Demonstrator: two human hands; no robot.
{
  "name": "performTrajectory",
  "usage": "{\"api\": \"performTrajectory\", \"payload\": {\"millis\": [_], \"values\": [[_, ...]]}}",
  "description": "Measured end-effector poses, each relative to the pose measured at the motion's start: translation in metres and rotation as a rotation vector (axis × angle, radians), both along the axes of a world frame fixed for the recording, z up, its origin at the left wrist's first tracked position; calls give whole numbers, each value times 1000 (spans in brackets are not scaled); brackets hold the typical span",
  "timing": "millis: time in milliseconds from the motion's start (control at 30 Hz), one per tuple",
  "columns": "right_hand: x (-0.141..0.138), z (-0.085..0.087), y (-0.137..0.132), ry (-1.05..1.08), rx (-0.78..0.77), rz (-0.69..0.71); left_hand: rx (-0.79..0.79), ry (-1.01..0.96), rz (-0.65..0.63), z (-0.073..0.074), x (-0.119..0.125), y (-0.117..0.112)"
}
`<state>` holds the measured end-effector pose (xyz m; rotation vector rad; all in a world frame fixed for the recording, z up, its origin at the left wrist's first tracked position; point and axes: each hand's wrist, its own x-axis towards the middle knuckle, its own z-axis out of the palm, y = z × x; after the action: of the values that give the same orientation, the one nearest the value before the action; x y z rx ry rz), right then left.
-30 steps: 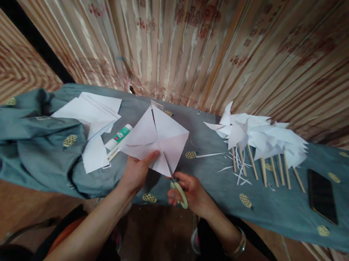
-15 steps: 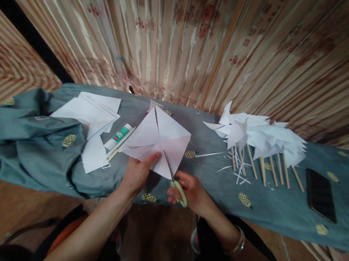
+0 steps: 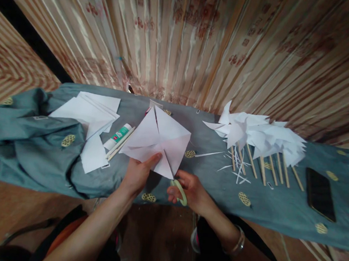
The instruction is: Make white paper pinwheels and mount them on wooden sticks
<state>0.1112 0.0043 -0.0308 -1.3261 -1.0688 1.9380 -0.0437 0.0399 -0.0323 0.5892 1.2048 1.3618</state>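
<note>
My left hand (image 3: 137, 174) pinches the near edge of a creased white paper square (image 3: 157, 139), thumb on top, and holds it above the table. My right hand (image 3: 191, 190) is closed through the pale green handles of a pair of scissors (image 3: 178, 189). Their blades reach into the paper's near corner along a diagonal fold. Another cut shows at the far corner.
A grey-green cloth (image 3: 278, 208) covers the table. A stack of white sheets (image 3: 88, 115) and a glue stick (image 3: 118, 136) lie left. Several paper pinwheels on wooden sticks (image 3: 260, 141) lie right, with paper slivers (image 3: 236, 168). A black phone (image 3: 320, 193) sits far right.
The scissor blades have drawn back toward the paper's near corner, showing less blade over the sheet. The paper has shifted slightly in my left hand.
</note>
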Motion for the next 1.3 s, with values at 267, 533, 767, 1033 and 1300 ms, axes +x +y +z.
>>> {"api": "performTrajectory", "payload": {"millis": [267,533,767,1033,1300], "values": [[-2,3,1,-9,-13,-11,5,15,14,0,-1,0],[-1,-1,0,-2,-21,-1,27,14,13,1,-2,1],[0,-4,-2,27,25,31,34,22,4,2,-2,1],[0,-5,-1,10,55,34,9,19,-38,-1,0,-2],[-1,-8,-1,19,67,19,22,7,-46,1,0,-4]]}}
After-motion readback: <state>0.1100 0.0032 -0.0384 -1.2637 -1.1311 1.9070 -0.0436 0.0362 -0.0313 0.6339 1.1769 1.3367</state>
